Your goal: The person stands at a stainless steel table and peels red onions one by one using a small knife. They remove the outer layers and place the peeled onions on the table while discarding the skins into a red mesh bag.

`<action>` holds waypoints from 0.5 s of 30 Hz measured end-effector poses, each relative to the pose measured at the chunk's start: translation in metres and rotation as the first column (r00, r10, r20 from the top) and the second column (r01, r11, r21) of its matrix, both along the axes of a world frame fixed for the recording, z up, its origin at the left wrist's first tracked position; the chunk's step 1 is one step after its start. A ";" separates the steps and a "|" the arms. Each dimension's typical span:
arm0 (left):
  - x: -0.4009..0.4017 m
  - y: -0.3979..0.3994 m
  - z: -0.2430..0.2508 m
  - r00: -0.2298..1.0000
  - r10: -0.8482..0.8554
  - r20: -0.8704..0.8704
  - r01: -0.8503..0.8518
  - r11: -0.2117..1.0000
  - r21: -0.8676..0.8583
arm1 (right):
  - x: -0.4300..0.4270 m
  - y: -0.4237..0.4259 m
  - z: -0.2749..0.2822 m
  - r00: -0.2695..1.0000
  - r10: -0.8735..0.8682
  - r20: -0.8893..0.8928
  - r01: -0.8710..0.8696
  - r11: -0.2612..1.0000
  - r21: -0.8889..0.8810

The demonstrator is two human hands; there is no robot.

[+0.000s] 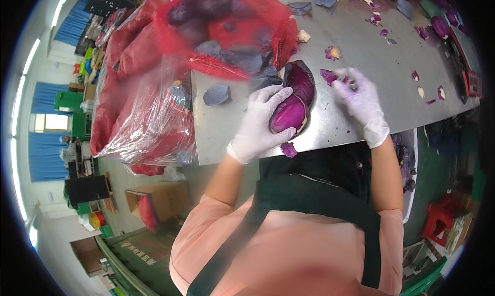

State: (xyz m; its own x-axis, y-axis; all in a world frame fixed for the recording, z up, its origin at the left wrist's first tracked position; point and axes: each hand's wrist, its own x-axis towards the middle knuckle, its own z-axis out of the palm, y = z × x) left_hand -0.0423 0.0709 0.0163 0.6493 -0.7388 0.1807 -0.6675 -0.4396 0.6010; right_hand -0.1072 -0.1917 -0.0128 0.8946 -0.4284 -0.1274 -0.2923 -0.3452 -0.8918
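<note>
Before me on a steel table (pixel 394 83) lies a red cabbage (pixel 288 116), its glossy purple side towards me. My gloved left hand (pixel 265 118) grips it from the left, fingers over the top and thumb at the bottom. A dark outer cabbage leaf (pixel 301 81) stands up behind it. Raised to the right is my gloved right hand (pixel 357 95), with a torn purple leaf piece (pixel 328 76) at its fingertips; something dark and shiny shows between the fingers, too unclear to name. A small leaf scrap (pixel 288 149) lies at the table's near edge.
A red mesh sack (pixel 284 29) of red cabbages stands at the back left. Film-wrapped red sacks (pixel 135 114) are stacked left. Leaf scraps dot the table; more cabbages (pixel 440 27) and a red-framed device (pixel 473 84) are at right. A white bin (pixel 410 180) with trimmings is below the right edge.
</note>
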 end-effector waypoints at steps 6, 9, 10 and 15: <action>0.004 -0.011 -0.004 1.000 0.008 0.031 -0.009 0.998 0.057 | -0.001 0.043 -0.023 0.892 0.451 0.024 -0.451 0.888 0.090; 0.003 -0.017 -0.008 0.999 0.007 0.053 -0.010 0.998 0.058 | -0.001 0.041 -0.027 0.897 0.443 -0.008 -0.438 0.889 0.135; 0.003 -0.018 -0.008 0.998 0.005 0.060 -0.009 0.998 0.064 | -0.002 0.041 -0.030 0.901 0.434 -0.003 -0.428 0.889 0.161; 0.002 -0.020 -0.013 0.995 -0.012 0.098 0.007 0.999 0.049 | -0.007 0.041 -0.025 0.914 0.396 -0.086 -0.326 0.844 0.426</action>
